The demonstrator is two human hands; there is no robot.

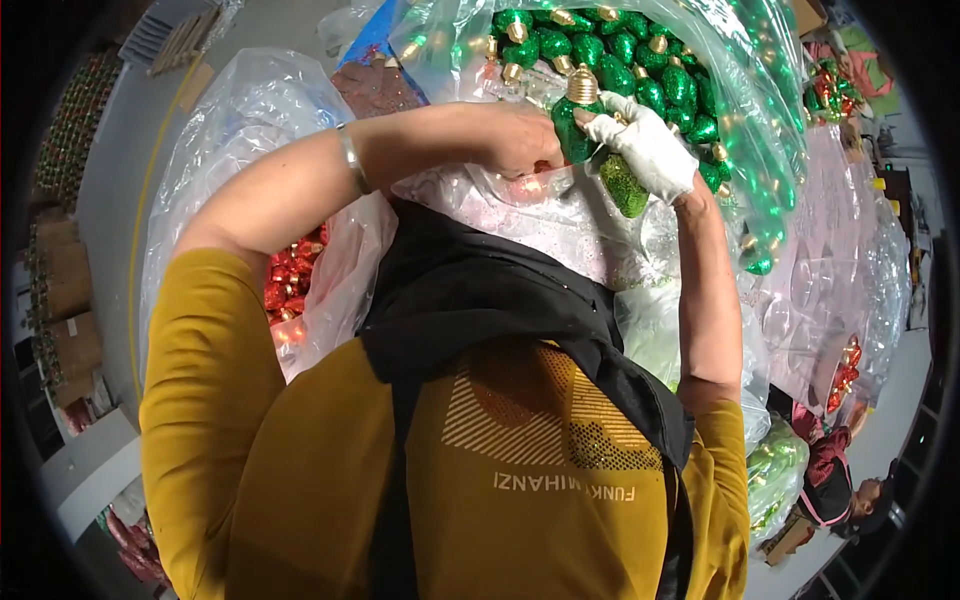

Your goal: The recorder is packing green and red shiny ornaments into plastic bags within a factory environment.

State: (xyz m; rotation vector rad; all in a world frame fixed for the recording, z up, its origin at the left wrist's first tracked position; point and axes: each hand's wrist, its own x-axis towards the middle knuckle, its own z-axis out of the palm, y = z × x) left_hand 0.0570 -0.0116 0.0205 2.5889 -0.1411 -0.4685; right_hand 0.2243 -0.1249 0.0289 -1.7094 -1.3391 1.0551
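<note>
Head view, nearest at the bottom: a mustard-yellow shirt (300, 480) with a black apron (480, 300) fills the lower frame. Above it, upper centre, the bare left hand (515, 138) curls its fingers around a green glitter bulb ornament (572, 125) with a gold screw cap. The gloved right hand (645, 145) pinches it from the other side, above a second, lighter green piece (622, 183). Such a bulb is probably light, hollow and brittle, with glitter that sheds; the ribbed cap looks the safest hold. Beyond, upper right, a clear plastic bag (770, 150) bulges with green bulbs; at left another clear bag (250, 110) shows red ones (290, 275).
</note>
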